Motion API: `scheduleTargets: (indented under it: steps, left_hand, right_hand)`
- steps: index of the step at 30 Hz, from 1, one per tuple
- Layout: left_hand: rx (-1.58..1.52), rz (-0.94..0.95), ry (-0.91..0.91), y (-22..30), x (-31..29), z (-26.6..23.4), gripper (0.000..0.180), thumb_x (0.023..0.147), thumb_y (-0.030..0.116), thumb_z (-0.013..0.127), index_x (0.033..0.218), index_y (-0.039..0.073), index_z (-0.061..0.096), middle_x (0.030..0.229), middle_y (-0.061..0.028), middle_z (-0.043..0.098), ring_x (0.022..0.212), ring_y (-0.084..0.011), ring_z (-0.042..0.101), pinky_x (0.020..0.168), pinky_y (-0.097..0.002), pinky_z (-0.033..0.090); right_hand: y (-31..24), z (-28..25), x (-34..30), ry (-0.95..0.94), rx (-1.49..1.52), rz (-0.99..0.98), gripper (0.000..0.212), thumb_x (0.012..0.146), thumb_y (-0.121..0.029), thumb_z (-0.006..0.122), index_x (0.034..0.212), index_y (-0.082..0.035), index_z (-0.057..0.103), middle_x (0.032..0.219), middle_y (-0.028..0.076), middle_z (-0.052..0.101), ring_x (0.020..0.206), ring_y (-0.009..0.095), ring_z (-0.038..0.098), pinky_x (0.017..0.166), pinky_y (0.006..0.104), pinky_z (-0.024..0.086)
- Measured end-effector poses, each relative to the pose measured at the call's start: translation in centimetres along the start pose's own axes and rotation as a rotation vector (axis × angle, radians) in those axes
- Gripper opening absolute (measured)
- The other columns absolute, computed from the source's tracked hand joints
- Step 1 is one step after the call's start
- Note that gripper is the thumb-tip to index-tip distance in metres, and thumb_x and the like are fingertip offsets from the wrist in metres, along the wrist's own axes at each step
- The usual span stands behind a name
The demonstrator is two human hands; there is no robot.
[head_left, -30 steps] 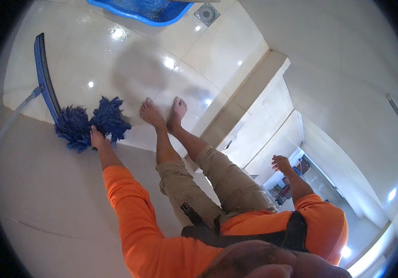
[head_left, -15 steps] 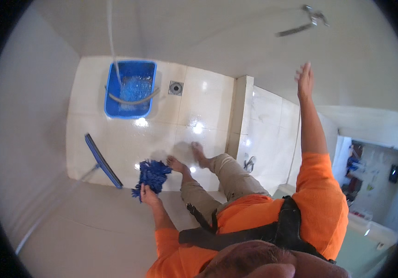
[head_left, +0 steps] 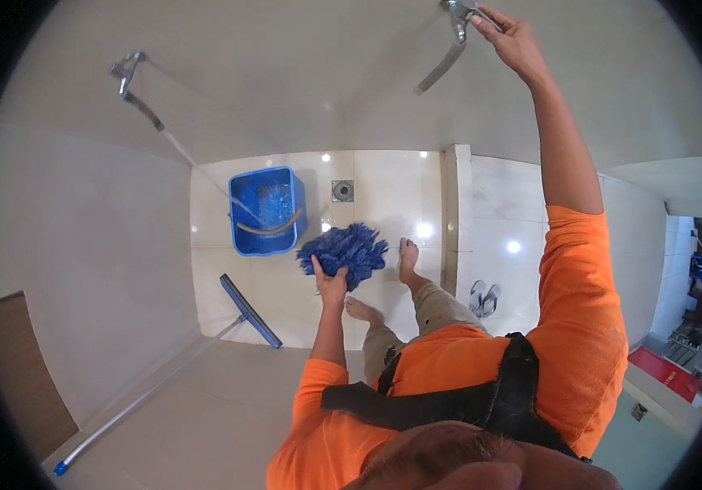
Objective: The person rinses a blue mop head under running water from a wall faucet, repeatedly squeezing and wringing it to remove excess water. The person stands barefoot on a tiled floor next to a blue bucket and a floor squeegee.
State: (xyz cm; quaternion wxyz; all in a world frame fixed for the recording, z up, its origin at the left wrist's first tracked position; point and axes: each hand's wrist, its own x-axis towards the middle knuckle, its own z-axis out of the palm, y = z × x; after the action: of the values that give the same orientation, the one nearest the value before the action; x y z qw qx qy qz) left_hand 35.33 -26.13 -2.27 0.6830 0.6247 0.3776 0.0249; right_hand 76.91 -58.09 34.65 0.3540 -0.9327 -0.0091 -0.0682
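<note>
closest to us, our left hand [head_left: 331, 287] is closed around a shaggy blue mop head [head_left: 344, 251], holding it out over the pale tiled floor [head_left: 383, 188] just above our bare feet. beside it, lower left, the flat blue mop frame [head_left: 249, 310] lies on the floor with its long handle. beyond sits a blue bucket [head_left: 262, 209], with water streaming into it from a wall tap [head_left: 127, 72]. farthest up, our right hand [head_left: 512, 37] reaches a second tap [head_left: 454, 11], fingers curled onto it.
</note>
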Motion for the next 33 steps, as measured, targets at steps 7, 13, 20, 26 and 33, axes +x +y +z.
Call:
scheduleTargets:
  steps: [7, 13, 20, 26, 33]
  left_hand:
    - [-0.326, -0.363, -0.124, 5.9, 8.9, 13.2, 0.078, 0.083, 0.008, 0.079, 0.147, -0.002, 0.037, 0.128, -0.0158, 0.060, 0.110, -0.0262, 0.064, 0.092, -0.0418, 0.055]
    - [-0.379, -0.325, -0.118, 9.9, 15.2, 19.9, 0.077, 0.086, -0.001, 0.071, 0.152, 0.006, 0.033, 0.130, -0.0162, 0.060, 0.112, -0.0286, 0.064, 0.091, -0.0457, 0.056]
    - [-0.543, -0.371, -0.181, 13.5, 17.8, 21.7, 0.056, 0.094, 0.006, 0.064, 0.145, 0.008, 0.040, 0.129, -0.0157, 0.062, 0.115, -0.0330, 0.064, 0.092, -0.0468, 0.057]
    - [-0.525, -0.550, -0.264, 14.7, 21.1, 21.5, 0.034, 0.106, 0.030, 0.049, 0.124, 0.003, 0.060, 0.119, -0.0135, 0.070, 0.107, -0.0301, 0.069, 0.095, -0.0461, 0.056]
    - [-0.439, -0.707, -0.414, 12.7, 25.3, 18.6, 0.046, 0.105, 0.039, 0.048, 0.134, 0.003, 0.055, 0.134, -0.0163, 0.061, 0.115, -0.0312, 0.064, 0.104, -0.0470, 0.049]
  right_hand:
    - [7.7, 1.0, 2.9, -0.199, 0.461, -0.170, 0.072, 0.096, -0.058, 0.058, 0.146, -0.007, 0.051, 0.136, 0.017, 0.062, 0.127, 0.027, 0.057, 0.104, 0.0426, 0.046]
    - [25.2, 18.2, -8.5, -0.423, 0.554, 0.542, 0.096, 0.089, -0.080, 0.044, 0.153, -0.009, 0.042, 0.153, 0.015, 0.046, 0.131, 0.030, 0.051, 0.101, 0.0427, 0.047]
    - [19.9, 30.5, -18.5, -0.673, 1.102, 0.999, 0.117, 0.081, -0.083, 0.055, 0.162, -0.019, 0.001, 0.168, 0.014, 0.003, 0.149, 0.049, 0.016, 0.103, 0.0580, 0.046]
    - [15.7, 33.9, -15.0, -0.466, 1.303, 1.016, 0.118, 0.083, -0.074, 0.064, 0.161, -0.016, -0.003, 0.164, 0.017, 0.015, 0.143, 0.045, 0.028, 0.098, 0.0552, 0.050]
    - [10.1, 38.5, -10.5, -0.134, 1.201, 0.935, 0.060, 0.088, -0.034, 0.080, 0.128, 0.003, 0.057, 0.120, 0.014, 0.067, 0.112, 0.023, 0.062, 0.095, 0.0382, 0.051]
